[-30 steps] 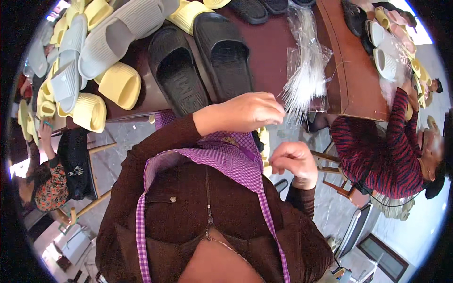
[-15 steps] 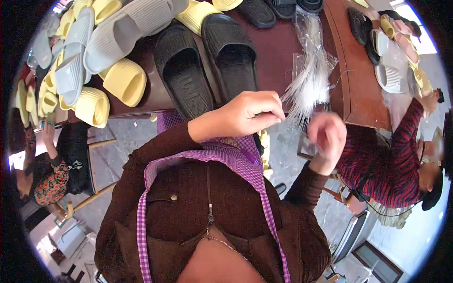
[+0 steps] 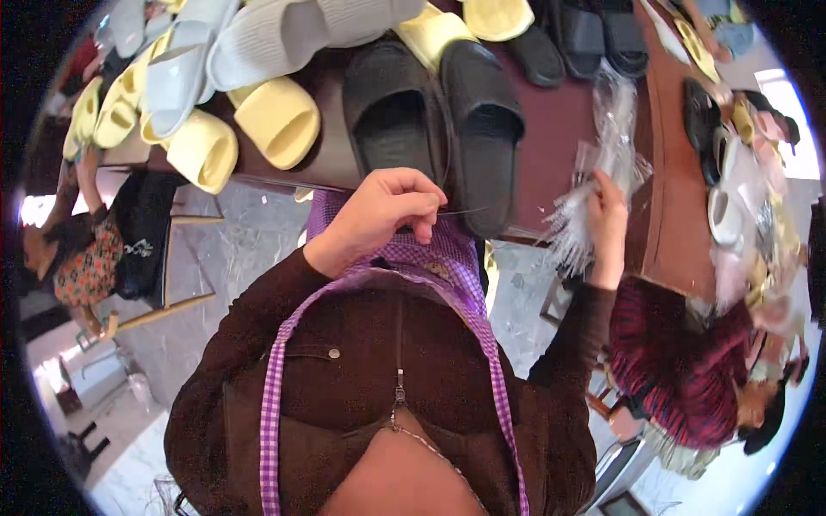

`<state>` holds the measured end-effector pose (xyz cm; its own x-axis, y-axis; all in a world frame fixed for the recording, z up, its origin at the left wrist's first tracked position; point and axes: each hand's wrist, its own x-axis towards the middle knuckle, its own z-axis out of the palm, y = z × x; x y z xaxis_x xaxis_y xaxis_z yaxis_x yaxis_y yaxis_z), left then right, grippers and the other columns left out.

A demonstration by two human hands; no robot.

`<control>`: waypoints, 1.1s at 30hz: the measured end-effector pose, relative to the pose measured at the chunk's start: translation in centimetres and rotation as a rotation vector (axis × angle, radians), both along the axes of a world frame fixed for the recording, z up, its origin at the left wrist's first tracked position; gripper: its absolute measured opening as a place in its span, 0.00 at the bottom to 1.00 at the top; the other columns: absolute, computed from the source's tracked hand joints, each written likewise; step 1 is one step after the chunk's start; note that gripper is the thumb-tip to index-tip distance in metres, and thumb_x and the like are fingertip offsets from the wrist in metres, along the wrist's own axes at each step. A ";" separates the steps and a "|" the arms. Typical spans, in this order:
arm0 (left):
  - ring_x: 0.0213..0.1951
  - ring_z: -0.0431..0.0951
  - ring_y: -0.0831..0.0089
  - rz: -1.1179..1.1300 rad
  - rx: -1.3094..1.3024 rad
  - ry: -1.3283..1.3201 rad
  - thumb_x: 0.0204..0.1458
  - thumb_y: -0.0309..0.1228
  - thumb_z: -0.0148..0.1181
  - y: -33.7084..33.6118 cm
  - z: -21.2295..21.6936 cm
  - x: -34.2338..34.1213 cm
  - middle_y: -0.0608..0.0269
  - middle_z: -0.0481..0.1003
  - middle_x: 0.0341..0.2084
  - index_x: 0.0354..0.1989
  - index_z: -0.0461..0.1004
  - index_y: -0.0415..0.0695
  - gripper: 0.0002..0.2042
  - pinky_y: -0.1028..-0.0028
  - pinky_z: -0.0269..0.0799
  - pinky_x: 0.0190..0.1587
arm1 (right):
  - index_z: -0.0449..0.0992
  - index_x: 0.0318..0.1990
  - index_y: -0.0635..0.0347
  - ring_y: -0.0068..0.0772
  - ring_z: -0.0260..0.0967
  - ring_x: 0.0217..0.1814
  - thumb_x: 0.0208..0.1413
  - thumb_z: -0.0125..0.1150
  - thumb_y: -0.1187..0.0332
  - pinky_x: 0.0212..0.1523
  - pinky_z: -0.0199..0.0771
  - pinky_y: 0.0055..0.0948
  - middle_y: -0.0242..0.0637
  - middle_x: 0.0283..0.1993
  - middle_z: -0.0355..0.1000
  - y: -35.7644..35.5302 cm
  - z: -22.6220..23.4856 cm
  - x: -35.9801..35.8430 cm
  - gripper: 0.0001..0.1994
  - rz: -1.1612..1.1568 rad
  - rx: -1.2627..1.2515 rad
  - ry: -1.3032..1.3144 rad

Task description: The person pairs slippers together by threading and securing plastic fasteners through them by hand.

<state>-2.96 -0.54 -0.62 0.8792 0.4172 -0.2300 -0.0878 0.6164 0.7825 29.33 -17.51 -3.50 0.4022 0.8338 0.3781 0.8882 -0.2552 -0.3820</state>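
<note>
My left hand (image 3: 383, 211) is closed in a pinch on a thin clear plastic strand (image 3: 469, 210), whose free end sticks out to the right. It sits in front of a pair of black slide sandals, the left slide (image 3: 387, 86) and the right slide (image 3: 482, 163), lying side by side at the table's near edge. On the right, my right hand (image 3: 607, 219) reaches to the loose ends of a bundle of clear plastic strands (image 3: 572, 219). Its fingertips are at the bundle and look a little apart; a firm hold on any strand cannot be made out.
Grey slides (image 3: 267, 43) and yellow slides (image 3: 277, 122) pile up at the left of the dark red table (image 3: 551, 129). More black slides (image 3: 594, 39) stand at the back. A co-worker in a striped top (image 3: 680, 370) sits to the right; another person (image 3: 86, 258) sits left.
My right hand has moved up to the strand bundle. My left hand has shifted left and down, and a strand now shows in its pinch. The whole view has turned slightly.
</note>
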 end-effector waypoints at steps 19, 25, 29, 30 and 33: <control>0.24 0.73 0.69 0.204 1.186 -0.145 0.47 0.23 0.57 0.2 4.4 -1.1 0.61 0.70 0.23 0.29 0.73 0.37 0.03 0.74 0.69 0.26 | 0.75 0.32 0.65 0.38 0.68 0.33 0.41 0.59 0.82 0.37 0.69 0.30 0.41 0.30 0.72 4.9 12.2 -14.1 0.08 0.533 0.150 -0.154; 0.26 0.72 0.63 0.267 1.618 -0.184 0.42 0.24 0.56 -1.0 6.3 -3.1 0.59 0.66 0.24 0.30 0.70 0.37 0.07 0.71 0.69 0.27 | 0.72 0.28 0.66 0.34 0.66 0.31 0.45 0.56 0.83 0.35 0.66 0.26 0.39 0.28 0.70 1.4 13.9 -13.3 0.04 0.416 0.090 0.216; 0.25 0.71 0.65 0.296 1.796 -0.207 0.39 0.25 0.56 -1.8 5.8 -3.6 0.59 0.64 0.23 0.30 0.68 0.37 0.09 0.70 0.68 0.26 | 0.71 0.27 0.66 0.34 0.66 0.30 0.44 0.56 0.84 0.34 0.65 0.25 0.38 0.27 0.69 0.9 13.8 -13.8 0.04 0.405 -0.035 0.282; 0.25 0.71 0.65 0.289 1.805 -0.208 0.38 0.26 0.55 -2.0 5.3 -3.6 0.59 0.63 0.23 0.29 0.67 0.37 0.09 0.70 0.68 0.26 | 0.71 0.27 0.66 0.34 0.66 0.30 0.44 0.56 0.84 0.34 0.65 0.25 0.38 0.27 0.69 0.8 13.7 -13.8 0.04 0.402 -0.035 0.282; 0.25 0.70 0.65 0.242 1.796 -0.183 0.38 0.25 0.55 -2.0 4.0 -3.6 0.59 0.63 0.22 0.27 0.66 0.38 0.08 0.70 0.68 0.26 | 0.71 0.27 0.66 0.34 0.67 0.30 0.43 0.56 0.84 0.34 0.66 0.26 0.39 0.27 0.69 0.7 12.9 -13.7 0.04 0.455 -0.105 0.292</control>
